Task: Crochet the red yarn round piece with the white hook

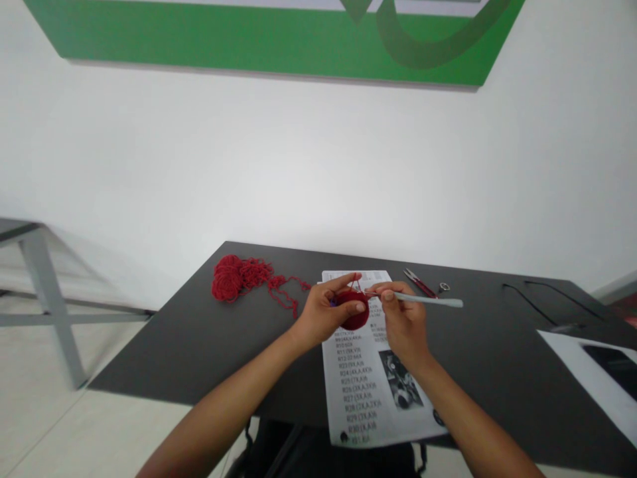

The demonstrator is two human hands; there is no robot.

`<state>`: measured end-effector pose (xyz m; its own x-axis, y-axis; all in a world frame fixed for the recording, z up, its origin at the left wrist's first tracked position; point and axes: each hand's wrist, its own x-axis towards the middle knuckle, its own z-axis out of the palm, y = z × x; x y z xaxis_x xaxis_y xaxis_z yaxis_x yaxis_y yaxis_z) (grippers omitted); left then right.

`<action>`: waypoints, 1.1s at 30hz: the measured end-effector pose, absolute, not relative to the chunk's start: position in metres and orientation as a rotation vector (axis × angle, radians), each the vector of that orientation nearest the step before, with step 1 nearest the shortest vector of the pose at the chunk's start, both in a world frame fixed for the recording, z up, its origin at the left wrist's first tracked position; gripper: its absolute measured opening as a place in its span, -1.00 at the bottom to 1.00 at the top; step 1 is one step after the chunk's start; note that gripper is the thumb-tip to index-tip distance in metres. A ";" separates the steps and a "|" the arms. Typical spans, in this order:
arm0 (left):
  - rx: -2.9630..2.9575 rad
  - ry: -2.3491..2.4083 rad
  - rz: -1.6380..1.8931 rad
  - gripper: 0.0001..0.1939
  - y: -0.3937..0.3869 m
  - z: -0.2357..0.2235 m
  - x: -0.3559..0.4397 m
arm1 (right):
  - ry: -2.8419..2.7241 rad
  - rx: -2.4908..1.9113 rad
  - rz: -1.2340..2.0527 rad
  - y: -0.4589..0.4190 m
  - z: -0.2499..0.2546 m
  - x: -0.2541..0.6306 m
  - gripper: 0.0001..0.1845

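Note:
My left hand (pixel 326 311) is closed around a small round piece of dark red crochet work (pixel 354 311), with the index finger stretched above it. My right hand (pixel 402 318) pinches a pale grey-blue crochet hook (pixel 432 300), whose tip meets the red piece. A strand of red yarn (pixel 283 292) runs left from the work to a loose heap of red yarn (pixel 233 277) on the black table (pixel 199 345). Both hands hover over a printed pattern sheet (pixel 368 392).
Small scissors (pixel 419 283) and a small metal item (pixel 444 287) lie behind my right hand. A black cord (pixel 532 299) and a white sheet with a dark device (pixel 604 375) are at the right. A grey table frame (pixel 44 285) stands on the left.

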<state>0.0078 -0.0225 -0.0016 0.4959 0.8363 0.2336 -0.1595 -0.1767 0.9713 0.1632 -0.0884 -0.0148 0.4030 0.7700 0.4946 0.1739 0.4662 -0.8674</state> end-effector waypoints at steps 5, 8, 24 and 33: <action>1.490 0.634 1.005 -0.27 -0.022 -0.002 0.008 | -1.165 -1.049 0.415 -0.091 -0.011 0.164 -0.70; 1.516 0.642 1.023 -0.30 -0.023 -0.002 0.008 | -1.222 -1.045 0.353 -0.093 -0.009 0.165 -0.72; 1.844 0.730 1.152 -0.40 -0.027 -0.004 0.007 | -1.486 -0.965 0.055 -0.095 -0.013 0.165 -0.91; 1.907 0.690 1.174 -0.46 -0.026 -0.013 0.009 | -1.649 -0.929 -0.175 -0.093 -0.016 0.163 -0.80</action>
<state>0.0086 -0.0260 -0.0129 0.4263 0.7658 0.4814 0.0480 -0.5506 0.8334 0.1628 -0.0932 -0.0165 -0.0074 0.4745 0.8802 0.6483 0.6725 -0.3570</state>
